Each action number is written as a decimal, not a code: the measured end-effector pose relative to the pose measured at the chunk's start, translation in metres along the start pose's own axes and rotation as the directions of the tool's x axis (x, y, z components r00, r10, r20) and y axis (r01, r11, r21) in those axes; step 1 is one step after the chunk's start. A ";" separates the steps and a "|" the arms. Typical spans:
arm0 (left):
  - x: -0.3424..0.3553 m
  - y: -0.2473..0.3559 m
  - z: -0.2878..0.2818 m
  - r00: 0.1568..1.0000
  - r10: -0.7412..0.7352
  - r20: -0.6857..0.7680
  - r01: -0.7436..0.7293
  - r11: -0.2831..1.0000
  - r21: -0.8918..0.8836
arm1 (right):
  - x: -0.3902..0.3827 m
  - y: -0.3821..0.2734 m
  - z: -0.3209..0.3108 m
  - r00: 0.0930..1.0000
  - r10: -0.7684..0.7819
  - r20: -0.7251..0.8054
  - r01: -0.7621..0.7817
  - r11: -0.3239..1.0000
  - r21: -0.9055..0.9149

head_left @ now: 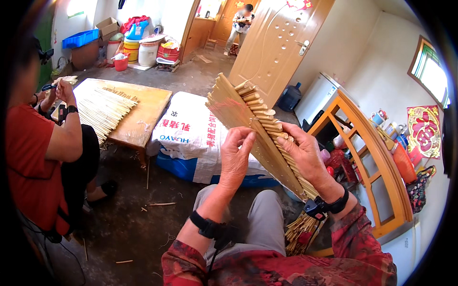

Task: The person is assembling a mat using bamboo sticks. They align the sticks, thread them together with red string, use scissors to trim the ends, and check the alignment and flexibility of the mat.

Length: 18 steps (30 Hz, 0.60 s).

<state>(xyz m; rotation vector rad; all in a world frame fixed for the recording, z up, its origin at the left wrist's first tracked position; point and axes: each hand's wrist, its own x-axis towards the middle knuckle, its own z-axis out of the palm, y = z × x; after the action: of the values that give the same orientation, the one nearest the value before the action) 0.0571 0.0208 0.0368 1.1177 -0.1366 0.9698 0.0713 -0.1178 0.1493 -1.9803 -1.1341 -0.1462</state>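
In front of me a flat panel of straw-coloured stalks point(260, 138) is tilted on a slant, its row of cut stalk ends along the upper right edge. My right hand point(305, 155) grips that edge, thumb over the stalks. My left hand point(237, 155) is at the panel's lower left side, thumb and forefinger pinched together; whatever is between them is too small to make out. A dark band circles each of my wrists. Below my right forearm lies a bundle of loose stalks point(305, 231).
A person in a red shirt point(36, 162) works at the left beside a low wooden table point(155, 97) bearing a stalk mat point(102, 112). White sacks point(186, 128) lie ahead of my knees. A wooden frame point(377, 200) stands at right. Another person point(242, 24) stands beyond the door point(281, 43).
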 end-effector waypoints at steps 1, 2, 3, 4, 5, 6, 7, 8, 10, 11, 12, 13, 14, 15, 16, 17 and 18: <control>0.000 -0.003 0.002 1.000 0.013 -0.010 -0.013 1.000 -0.014 | 0.000 0.000 0.000 1.000 -0.001 0.002 0.001 1.000 -0.005; 0.001 -0.005 0.003 0.999 0.026 -0.020 -0.026 0.999 -0.028 | -0.001 -0.001 -0.001 1.000 -0.002 0.005 0.002 1.000 -0.011; 0.004 -0.005 0.004 0.999 0.043 -0.028 -0.044 0.998 -0.041 | 0.000 -0.002 -0.001 1.000 -0.007 0.004 0.007 1.000 -0.016; 0.004 -0.005 0.004 0.999 0.027 -0.038 -0.030 0.997 -0.074 | 0.001 -0.004 -0.002 1.000 -0.007 0.004 0.008 1.000 -0.023; 0.002 -0.005 0.004 0.999 0.011 -0.048 -0.016 0.994 -0.108 | 0.000 -0.006 -0.003 1.000 -0.008 0.004 0.008 1.000 -0.030; 0.000 -0.005 0.005 0.998 -0.011 -0.057 0.003 0.989 -0.145 | -0.001 -0.006 -0.004 1.000 -0.003 0.004 0.003 0.999 -0.039; -0.001 -0.004 0.007 0.998 -0.019 -0.054 0.006 0.975 -0.221 | -0.002 -0.005 -0.005 1.000 -0.008 0.003 0.008 0.999 -0.042; -0.001 -0.001 0.009 0.998 -0.027 -0.051 0.010 0.955 -0.296 | -0.002 -0.003 -0.005 1.000 -0.012 0.002 0.012 0.999 -0.045; -0.003 0.000 0.010 0.998 -0.045 -0.053 0.027 0.954 -0.300 | -0.001 -0.001 -0.004 1.000 -0.005 0.006 0.005 0.999 -0.036; -0.006 -0.001 0.010 0.997 -0.054 -0.058 0.038 0.971 -0.234 | -0.001 -0.003 -0.004 1.000 0.005 0.010 -0.004 1.000 -0.028; -0.007 -0.002 0.010 0.996 -0.061 -0.066 0.049 0.985 -0.168 | 0.000 -0.003 -0.004 1.000 0.013 0.015 -0.013 1.000 -0.020; -0.007 -0.003 0.010 0.997 -0.038 -0.070 0.028 0.990 -0.140 | 0.000 -0.002 -0.005 1.000 0.005 0.016 -0.004 1.000 -0.025; -0.006 -0.005 0.010 0.997 -0.016 -0.073 0.007 0.994 -0.111 | 0.000 -0.001 -0.005 1.000 -0.004 0.016 0.004 1.000 -0.029; -0.005 -0.008 0.010 0.997 0.006 -0.076 -0.012 0.996 -0.084 | 0.000 -0.001 -0.005 1.000 -0.011 0.017 0.012 0.999 -0.035; -0.004 -0.010 0.010 0.997 -0.008 -0.074 0.001 0.996 -0.094 | 0.000 0.000 -0.006 1.000 -0.013 0.014 0.014 0.999 -0.031; -0.001 -0.013 0.010 0.997 -0.021 -0.072 0.013 0.994 -0.104 | 0.000 0.001 -0.005 1.000 -0.016 0.011 0.016 0.999 -0.028; 0.000 -0.015 0.010 0.997 -0.035 -0.068 0.027 0.993 -0.116 | 0.000 0.001 -0.006 1.000 -0.017 0.006 0.017 1.000 -0.026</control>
<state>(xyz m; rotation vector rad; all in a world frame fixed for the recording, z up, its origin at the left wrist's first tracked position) 0.0713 0.0119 0.0314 0.9762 -0.1169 0.9606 0.0738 -0.1224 0.1524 -1.9959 -1.1582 -0.1650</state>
